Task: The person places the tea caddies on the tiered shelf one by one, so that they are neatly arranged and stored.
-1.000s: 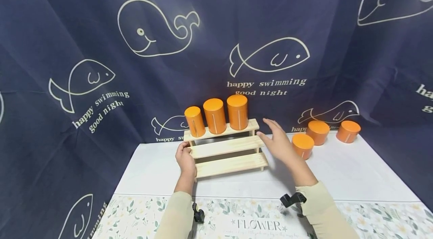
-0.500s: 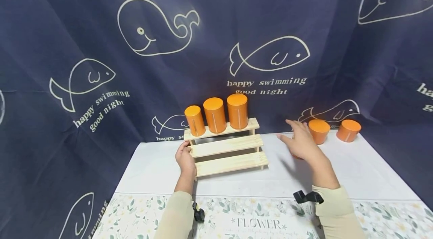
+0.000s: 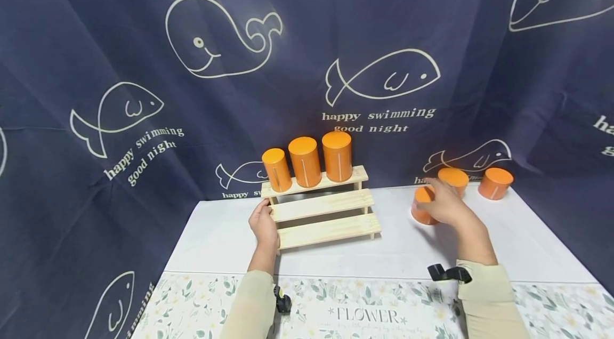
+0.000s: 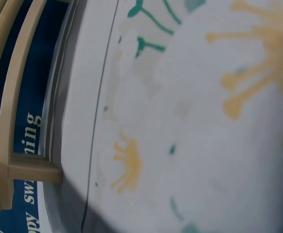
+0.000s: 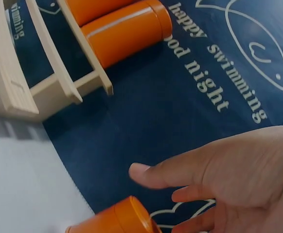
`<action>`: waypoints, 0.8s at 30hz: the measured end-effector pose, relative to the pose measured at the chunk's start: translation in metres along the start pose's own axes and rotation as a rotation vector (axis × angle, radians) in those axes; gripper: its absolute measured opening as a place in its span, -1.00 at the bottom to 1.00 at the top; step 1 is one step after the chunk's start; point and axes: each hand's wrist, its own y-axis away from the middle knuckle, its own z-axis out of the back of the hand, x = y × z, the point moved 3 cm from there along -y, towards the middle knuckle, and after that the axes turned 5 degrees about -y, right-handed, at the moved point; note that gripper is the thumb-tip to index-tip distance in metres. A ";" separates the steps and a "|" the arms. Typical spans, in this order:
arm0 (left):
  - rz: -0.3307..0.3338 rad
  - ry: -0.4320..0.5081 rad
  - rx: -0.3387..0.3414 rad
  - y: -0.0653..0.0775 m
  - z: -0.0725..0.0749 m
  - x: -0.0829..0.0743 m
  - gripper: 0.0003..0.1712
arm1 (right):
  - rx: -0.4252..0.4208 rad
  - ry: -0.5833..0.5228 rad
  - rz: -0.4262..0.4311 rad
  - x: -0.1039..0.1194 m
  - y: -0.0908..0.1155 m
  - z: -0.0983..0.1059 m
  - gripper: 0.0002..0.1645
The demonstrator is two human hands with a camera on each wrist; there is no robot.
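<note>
A three-tier wooden shelf rack (image 3: 328, 231) stands near the back of the white table. My left hand (image 3: 264, 227) grips its left end; in the left wrist view the rack (image 4: 8, 97) shows at the left edge and most of that hand is out of sight. Three tall orange canisters (image 3: 305, 164) stand on the top tier. My right hand (image 3: 451, 206) is at a short orange canister (image 3: 424, 211) to the right. In the right wrist view the thumb and fingers of the hand (image 5: 229, 179) are spread above this canister (image 5: 117, 218), apart from it.
Behind the right hand stands another short orange canister (image 3: 455, 177), partly covered, and a third short orange canister (image 3: 495, 183) is farther right. A dark blue curtain (image 3: 384, 24) hangs behind the table. A floral cloth (image 3: 364, 296) runs along the front.
My right hand has moved right, from beside the rack's right end to the nearest short canister. My left hand stays on the rack.
</note>
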 end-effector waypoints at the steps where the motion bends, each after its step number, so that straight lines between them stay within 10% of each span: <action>1: 0.001 0.003 0.001 -0.001 0.000 0.000 -0.52 | 0.005 -0.008 0.009 -0.002 0.000 0.000 0.03; 24: -0.006 -0.009 0.024 0.003 -0.001 -0.003 -0.54 | 0.047 -0.054 -0.146 -0.029 -0.012 -0.017 0.17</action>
